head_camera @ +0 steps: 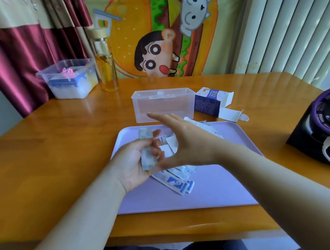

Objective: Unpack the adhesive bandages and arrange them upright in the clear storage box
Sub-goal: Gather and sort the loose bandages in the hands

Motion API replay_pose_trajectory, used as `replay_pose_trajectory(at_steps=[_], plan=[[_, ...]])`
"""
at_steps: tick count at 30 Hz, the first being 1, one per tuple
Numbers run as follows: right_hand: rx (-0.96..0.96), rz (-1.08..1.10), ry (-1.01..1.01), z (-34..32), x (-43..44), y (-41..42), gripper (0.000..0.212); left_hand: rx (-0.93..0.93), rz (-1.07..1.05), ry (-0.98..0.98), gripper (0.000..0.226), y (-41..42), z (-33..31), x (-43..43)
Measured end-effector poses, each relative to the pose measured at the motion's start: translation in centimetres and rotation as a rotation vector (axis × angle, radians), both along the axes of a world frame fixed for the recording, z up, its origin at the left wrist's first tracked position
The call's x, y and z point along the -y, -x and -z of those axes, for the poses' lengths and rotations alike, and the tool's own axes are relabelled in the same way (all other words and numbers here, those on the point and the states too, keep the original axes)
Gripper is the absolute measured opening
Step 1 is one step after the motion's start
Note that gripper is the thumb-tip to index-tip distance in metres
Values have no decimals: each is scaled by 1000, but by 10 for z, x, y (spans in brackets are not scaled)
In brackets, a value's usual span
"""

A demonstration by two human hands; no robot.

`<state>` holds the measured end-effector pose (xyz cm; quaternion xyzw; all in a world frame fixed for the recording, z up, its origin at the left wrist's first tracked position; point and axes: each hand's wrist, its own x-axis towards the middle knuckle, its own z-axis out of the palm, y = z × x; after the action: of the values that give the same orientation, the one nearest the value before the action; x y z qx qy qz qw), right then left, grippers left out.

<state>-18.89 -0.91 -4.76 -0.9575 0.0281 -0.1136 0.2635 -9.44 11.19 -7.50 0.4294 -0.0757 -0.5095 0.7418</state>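
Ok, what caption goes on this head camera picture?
Left hand holds a stack of bandages over the purple tray, clear box behind.

A glossy orange-brown wooden table [44, 147] is filling most of the view, and its lacquered top is catching pale daylight toward the far right corner. Behind it, a maroon-and-beige satin curtain [21, 41] is hanging at the left. A bright cartoon-printed cloth with a burger picture [126, 36] is covering the middle, and white vertical ribbed slats [289, 35] are standing at the right.
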Motion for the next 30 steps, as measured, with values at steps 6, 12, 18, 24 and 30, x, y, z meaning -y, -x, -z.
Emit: replay_pose_trajectory(at_steps=[6, 12, 18, 24, 30], plan=[[-196, 147, 256, 16, 14, -26, 37, -68, -285, 37, 18, -24, -1, -16], [-268, 126, 434, 40, 6, -44, 41, -60, -332, 17, 22, -28, 3, -22], [-56, 173, 96, 31, 8, -32, 20, -39, -375, 14, 19, -33, 3, -25], [81, 309, -454, 31, 16, -24, 10, 4, -361, -7, 20, -27, 2, -16], [55, 277, -1139, 30, 12, -20, 4, 174, -291, -58, 20, -16, 7, -6]])
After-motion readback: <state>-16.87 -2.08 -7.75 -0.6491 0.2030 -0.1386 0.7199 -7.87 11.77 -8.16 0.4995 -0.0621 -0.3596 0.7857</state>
